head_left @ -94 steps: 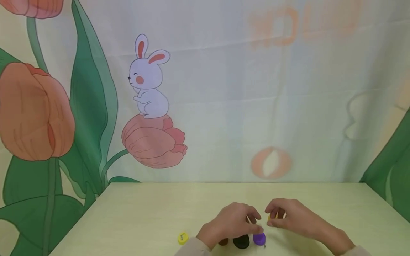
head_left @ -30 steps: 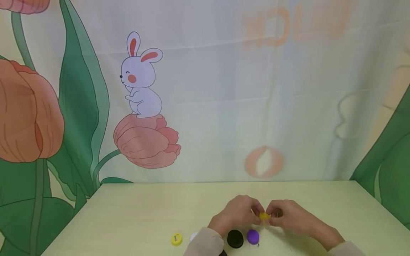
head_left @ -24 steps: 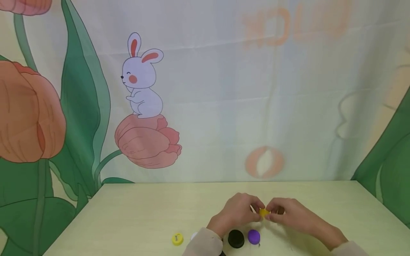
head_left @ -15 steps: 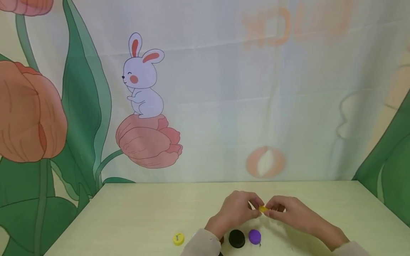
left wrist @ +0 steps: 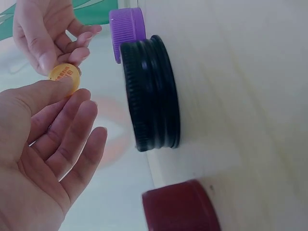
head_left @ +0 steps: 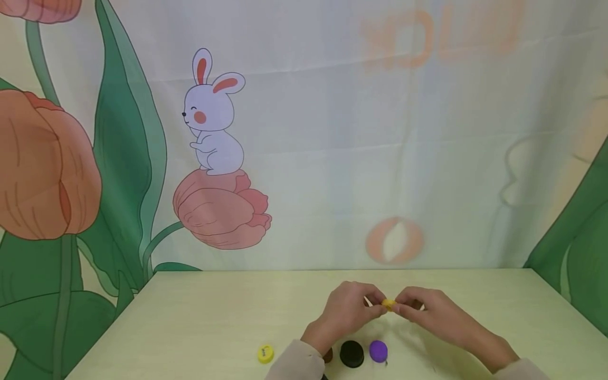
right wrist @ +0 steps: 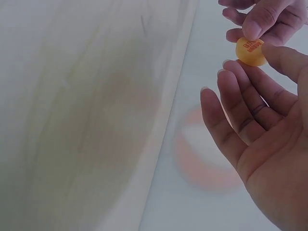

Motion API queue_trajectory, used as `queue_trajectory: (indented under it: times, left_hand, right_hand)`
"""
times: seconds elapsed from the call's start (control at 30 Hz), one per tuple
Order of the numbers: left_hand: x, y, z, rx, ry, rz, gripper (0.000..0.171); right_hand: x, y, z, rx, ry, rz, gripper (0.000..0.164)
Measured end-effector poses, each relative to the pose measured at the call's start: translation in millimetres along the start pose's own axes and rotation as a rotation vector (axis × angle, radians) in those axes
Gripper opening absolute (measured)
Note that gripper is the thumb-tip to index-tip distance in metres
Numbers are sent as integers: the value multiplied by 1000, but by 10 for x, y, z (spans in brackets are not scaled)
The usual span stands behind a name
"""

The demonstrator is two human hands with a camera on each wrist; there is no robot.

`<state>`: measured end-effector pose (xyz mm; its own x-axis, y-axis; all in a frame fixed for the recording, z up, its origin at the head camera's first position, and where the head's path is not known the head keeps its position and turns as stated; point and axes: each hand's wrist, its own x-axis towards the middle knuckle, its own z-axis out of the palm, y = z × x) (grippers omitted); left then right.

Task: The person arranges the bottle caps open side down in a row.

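Between my two hands is a small orange-yellow bottle cap [head_left: 389, 304], lifted above the table, with red print on its top in both wrist views. My left hand [head_left: 349, 311] pinches one side of it between thumb and index finger; the other fingers are loosely bent. From the opposite side, my right hand [head_left: 437, 314] pinches the same cap with thumb and fingers. Nearer the body, a black cap [head_left: 352, 354] and a purple cap [head_left: 378, 351] rest on the table. A dark red-brown cap [left wrist: 180, 209] stands beside the black one, partly covered by my left wrist in the head view.
A yellow cap [head_left: 265, 354] with a mark on top lies left of my left sleeve [head_left: 296, 361]. Part of something black shows beneath that sleeve. Behind the pale table [head_left: 214, 311] hangs a printed cloth [head_left: 323, 158] with a rabbit and tulips.
Earlier the yellow cap was at my right hand while my left was over the purple cap. My left hand has since joined it on the cap, and both have risen slightly away from the body.
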<state>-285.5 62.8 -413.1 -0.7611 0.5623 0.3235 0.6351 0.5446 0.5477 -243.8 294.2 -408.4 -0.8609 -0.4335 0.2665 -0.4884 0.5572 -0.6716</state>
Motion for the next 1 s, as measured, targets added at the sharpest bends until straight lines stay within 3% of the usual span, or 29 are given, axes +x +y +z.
queue_trajectory:
  times: [0.23,0.73,1.0]
  left_hand:
    - [-6,-3,-2,-12,-2,-4,7]
    - [-16,16,-13,-27,13,58,31]
    - [-16,16,-30,-13,5,64,29]
  right_hand:
    - [3,12,0,2,9,-12,14]
    - [-7,-38,2,63,-40,83,20]
    - [-5,-42,-9,102,-65,88,24]
